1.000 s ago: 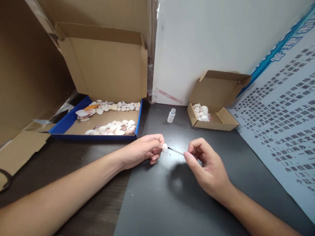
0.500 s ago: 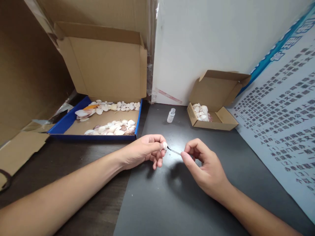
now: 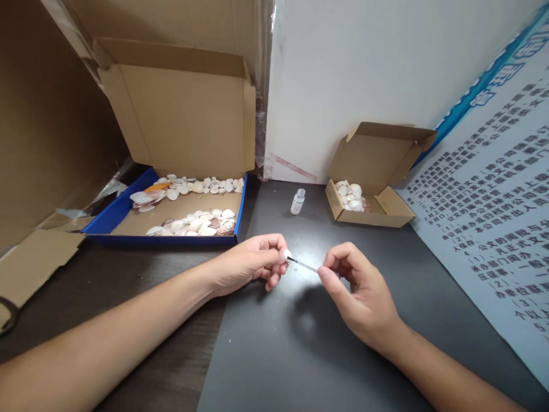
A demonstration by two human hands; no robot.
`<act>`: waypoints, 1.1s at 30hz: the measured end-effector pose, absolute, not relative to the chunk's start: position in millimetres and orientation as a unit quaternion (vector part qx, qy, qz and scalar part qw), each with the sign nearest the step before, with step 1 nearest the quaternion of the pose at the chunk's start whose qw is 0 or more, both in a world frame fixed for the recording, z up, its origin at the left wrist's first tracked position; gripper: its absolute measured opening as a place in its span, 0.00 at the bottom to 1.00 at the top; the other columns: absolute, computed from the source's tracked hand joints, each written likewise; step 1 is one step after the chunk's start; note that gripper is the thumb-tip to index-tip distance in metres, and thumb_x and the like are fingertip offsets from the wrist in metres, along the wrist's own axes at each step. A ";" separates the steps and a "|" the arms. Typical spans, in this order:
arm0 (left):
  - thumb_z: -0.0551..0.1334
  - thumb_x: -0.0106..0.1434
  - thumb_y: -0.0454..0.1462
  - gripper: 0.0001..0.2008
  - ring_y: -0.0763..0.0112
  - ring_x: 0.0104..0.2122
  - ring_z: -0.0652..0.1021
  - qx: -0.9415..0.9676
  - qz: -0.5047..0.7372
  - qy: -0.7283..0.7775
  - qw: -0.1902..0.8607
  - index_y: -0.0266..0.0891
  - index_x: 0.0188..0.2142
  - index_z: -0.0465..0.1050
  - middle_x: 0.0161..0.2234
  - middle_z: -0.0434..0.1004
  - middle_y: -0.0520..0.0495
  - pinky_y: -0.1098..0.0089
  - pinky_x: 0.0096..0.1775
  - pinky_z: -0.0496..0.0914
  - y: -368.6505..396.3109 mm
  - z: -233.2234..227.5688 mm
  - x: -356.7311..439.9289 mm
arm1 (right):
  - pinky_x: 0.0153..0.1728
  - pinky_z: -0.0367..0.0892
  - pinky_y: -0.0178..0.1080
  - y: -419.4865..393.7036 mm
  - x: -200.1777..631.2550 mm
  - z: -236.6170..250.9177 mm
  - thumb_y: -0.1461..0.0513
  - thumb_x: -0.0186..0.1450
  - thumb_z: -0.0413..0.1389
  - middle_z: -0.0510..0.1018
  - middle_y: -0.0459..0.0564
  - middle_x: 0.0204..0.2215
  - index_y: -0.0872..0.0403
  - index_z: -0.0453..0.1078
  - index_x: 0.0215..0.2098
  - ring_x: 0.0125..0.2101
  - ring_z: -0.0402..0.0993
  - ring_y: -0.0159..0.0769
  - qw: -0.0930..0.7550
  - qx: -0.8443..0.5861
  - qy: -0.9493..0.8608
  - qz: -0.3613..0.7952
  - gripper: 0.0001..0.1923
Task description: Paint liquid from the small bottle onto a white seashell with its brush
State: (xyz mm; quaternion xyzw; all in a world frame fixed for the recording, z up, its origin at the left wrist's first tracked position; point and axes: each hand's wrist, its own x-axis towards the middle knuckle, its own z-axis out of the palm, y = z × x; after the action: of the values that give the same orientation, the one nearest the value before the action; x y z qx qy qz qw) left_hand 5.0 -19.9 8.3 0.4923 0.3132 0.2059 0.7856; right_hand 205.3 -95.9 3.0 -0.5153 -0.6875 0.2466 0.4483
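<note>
My left hand point(image 3: 253, 264) pinches a small white seashell point(image 3: 286, 254) between thumb and fingertips, just above the dark table point(image 3: 274, 343). My right hand point(image 3: 358, 294) grips a thin applicator brush point(image 3: 302, 264) by its end, with the dark tip touching the shell. Behind the hands stands a small clear open vial point(image 3: 297, 201), upright on the table.
A large open box with a blue rim point(image 3: 115, 210) holds several shells at the back left. At the back right sits a small open cardboard box point(image 3: 374, 213) that also holds shells. A printed poster point(image 3: 493, 217) leans along the right. Cardboard walls rise on the left.
The brush tip has stayed on the shell while my right hand shifted slightly left and back again. My left fingers turned the shell a little.
</note>
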 end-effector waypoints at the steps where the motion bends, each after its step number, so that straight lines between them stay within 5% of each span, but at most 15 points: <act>1: 0.63 0.60 0.34 0.07 0.80 0.20 0.71 0.494 0.205 0.314 0.784 0.38 0.30 0.64 0.25 0.71 0.55 0.76 0.25 0.66 -20.0 8.6 5.0 | 0.22 0.62 0.33 -96.0 205.4 3.0 0.62 0.67 0.54 0.65 0.41 0.23 0.50 0.62 0.32 0.22 0.63 0.30 0.442 -0.519 -0.688 0.247 0.06; 33: 0.63 0.59 0.34 0.07 0.80 0.21 0.67 0.485 0.219 0.309 0.788 0.38 0.30 0.65 0.24 0.69 0.54 0.77 0.24 0.63 -18.9 6.8 4.9 | 0.21 0.60 0.31 -97.0 206.7 1.2 0.63 0.67 0.54 0.62 0.39 0.23 0.49 0.61 0.35 0.21 0.60 0.29 0.456 -0.521 -0.683 0.235 0.05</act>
State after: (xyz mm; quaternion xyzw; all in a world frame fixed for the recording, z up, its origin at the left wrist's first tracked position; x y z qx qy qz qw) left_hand 4.9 -18.9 6.8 0.4853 0.3088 0.2191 0.7881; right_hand 206.7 -97.0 1.2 -0.5208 -0.6827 0.2347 0.4555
